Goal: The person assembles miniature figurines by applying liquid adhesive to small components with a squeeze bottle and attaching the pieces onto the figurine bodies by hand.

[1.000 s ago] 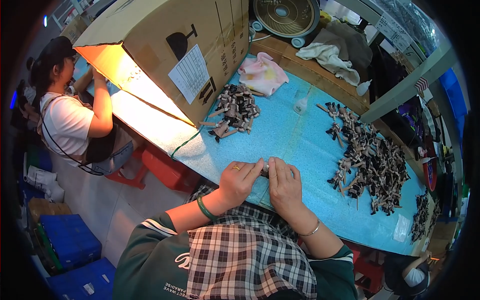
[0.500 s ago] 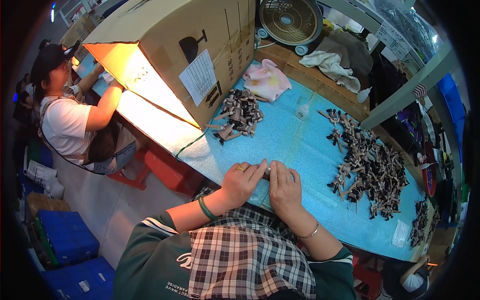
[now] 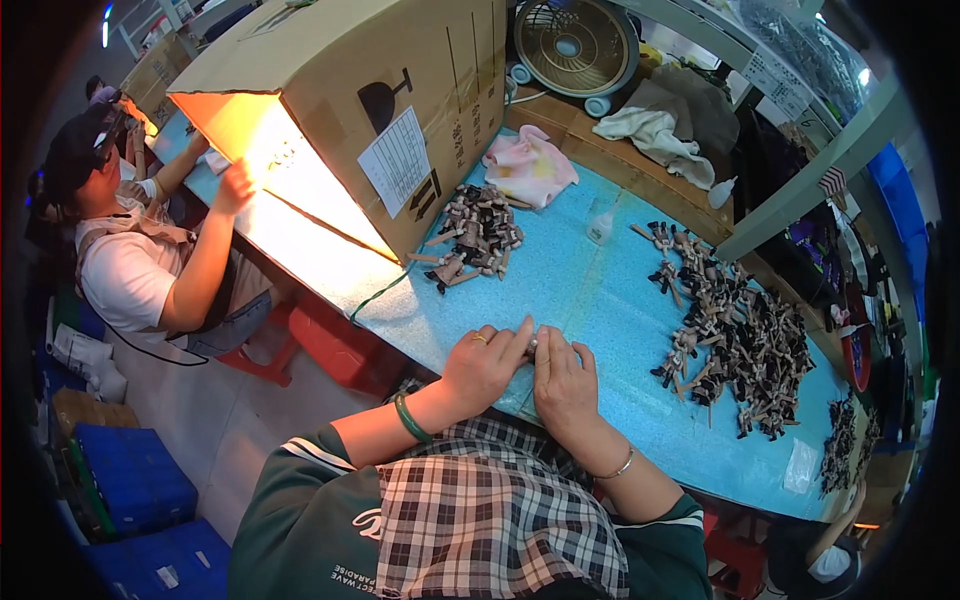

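My left hand (image 3: 483, 370) and my right hand (image 3: 567, 388) meet at the table's near edge, fingers closed. Pinched between their fingertips is a small dark-and-silvery piece (image 3: 532, 345), mostly hidden by the fingers; its exact kind cannot be told. Beyond my left hand, a small pile of beige-and-black doll-like figures (image 3: 482, 230) lies against a large carton. To the right of my right hand spreads a bigger heap of similar figures (image 3: 750, 345). Both hands are apart from these piles.
The blue-topped table (image 3: 630, 400) carries a carton (image 3: 400, 120) lit from inside, a pink cloth (image 3: 530, 168), a small white bottle (image 3: 601, 228) and a clear bag (image 3: 800, 467). A fan (image 3: 575, 50) and grey post (image 3: 820, 175) stand behind. A co-worker (image 3: 130, 250) sits at left.
My hands stay together, with only a slight shift of the fingers around the small piece. The co-worker at left has leaned back and raised a hand beside the lit carton.
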`<state>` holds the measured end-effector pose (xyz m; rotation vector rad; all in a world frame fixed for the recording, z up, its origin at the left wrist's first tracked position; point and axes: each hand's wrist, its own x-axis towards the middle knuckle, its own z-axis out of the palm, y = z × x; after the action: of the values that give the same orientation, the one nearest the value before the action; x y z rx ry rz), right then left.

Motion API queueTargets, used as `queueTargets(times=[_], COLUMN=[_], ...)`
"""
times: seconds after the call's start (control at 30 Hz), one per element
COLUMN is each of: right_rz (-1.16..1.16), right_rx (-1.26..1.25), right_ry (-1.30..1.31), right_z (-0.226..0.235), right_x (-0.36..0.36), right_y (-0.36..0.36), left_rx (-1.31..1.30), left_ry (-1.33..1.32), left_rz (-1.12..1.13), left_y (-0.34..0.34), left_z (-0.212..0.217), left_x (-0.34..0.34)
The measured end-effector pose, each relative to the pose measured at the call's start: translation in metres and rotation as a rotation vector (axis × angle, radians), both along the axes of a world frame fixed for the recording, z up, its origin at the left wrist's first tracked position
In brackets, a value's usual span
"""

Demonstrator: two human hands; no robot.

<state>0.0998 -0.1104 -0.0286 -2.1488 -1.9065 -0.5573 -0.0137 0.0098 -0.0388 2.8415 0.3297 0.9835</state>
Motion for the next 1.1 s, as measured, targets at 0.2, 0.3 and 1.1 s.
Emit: queueTargets(times=[0.2,0.3,1.1], right_rz=[-0.001,0.035,-0.029], right_rx=[0.032,0.058,-0.047], right_ry=[0.032,0.255,0.168], right_z=[-0.001,-0.001,0.0], right_x=[0.0,0.004,-0.004], right_y=[0.001,0.0,0.006], left_rx=[0.023,-0.036,-0.821], left_ry=[-0.017,-0.041,-0.143], left_rz=[0.006,-0.016,-0.227], left_y=[0.0,0.001,0.023], left_z=[-0.003,-0.001,0.001], left_x=[0.003,0.002,0.002])
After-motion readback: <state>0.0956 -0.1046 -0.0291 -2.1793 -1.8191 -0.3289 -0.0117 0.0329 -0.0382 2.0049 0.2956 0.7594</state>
